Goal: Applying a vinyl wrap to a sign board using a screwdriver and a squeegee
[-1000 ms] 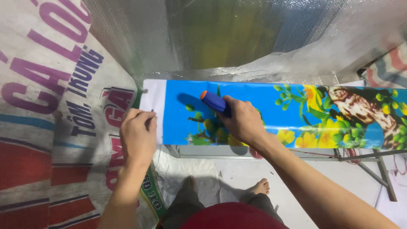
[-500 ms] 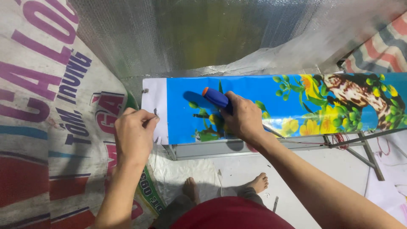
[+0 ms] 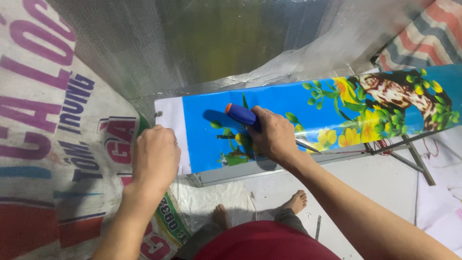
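The right hand (image 3: 274, 137) has its fingers curled tight around a tool with a fat blue plastic handle capped in orange (image 3: 242, 115); the handle juts up and left out of the fist, and a thin metal shaft (image 3: 308, 147) pokes out of the other side of the fist, lying low across the surface. The fist rests on a long glossy printed panel, bright blue with green leaves, yellow flowers and a brown branch (image 3: 298, 103), near its left end and close to its near edge. The left hand (image 3: 155, 156) is closed in a loose fist, fingers folded together, pressing on the panel's white left margin (image 3: 169, 115) at the near left corner; what it grips, if anything, cannot be told. A small metal eyelet (image 3: 158, 114) sits at the margin's far left corner. Under the near edge runs a grey metal rail (image 3: 240, 172). A printed woven sack (image 3: 57, 135) lies left, silvery foil sheeting (image 3: 192, 43) beyond.
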